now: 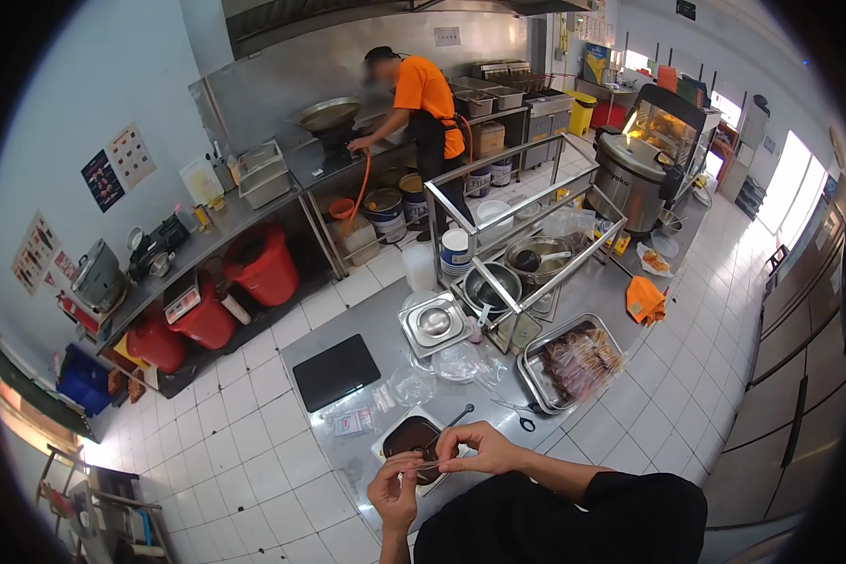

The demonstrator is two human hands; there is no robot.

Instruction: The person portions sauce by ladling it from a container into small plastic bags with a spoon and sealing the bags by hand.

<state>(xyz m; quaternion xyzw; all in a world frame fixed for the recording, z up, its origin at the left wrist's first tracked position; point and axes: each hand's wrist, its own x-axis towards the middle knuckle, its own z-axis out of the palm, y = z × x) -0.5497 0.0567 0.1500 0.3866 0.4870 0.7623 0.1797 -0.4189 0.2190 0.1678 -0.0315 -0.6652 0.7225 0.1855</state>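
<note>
My left hand (pixel 395 484) and my right hand (pixel 479 448) meet above the near edge of the steel table (pixel 296 343). Between their pinched fingers is a small, thin, clear item, perhaps plastic; it is too small to name. Just beyond and partly under the hands sits a rectangular metal container (pixel 385 437) with dark brown contents and a ladle (pixel 461 414) in it. Black-handled scissors (pixel 526 423) lie to the right of the container. Clear plastic bags (pixel 459 362) and a small printed packet (pixel 352 422) lie beyond it.
A black board (pixel 336 372) lies at left. A tray (pixel 532 368) of packed skewers is at right, near an orange cloth (pixel 645 301). A metal rack (pixel 498 226) stands over bowls. Across the aisle, a person in orange (pixel 423 86) bends at a counter by a wok (pixel 329 115).
</note>
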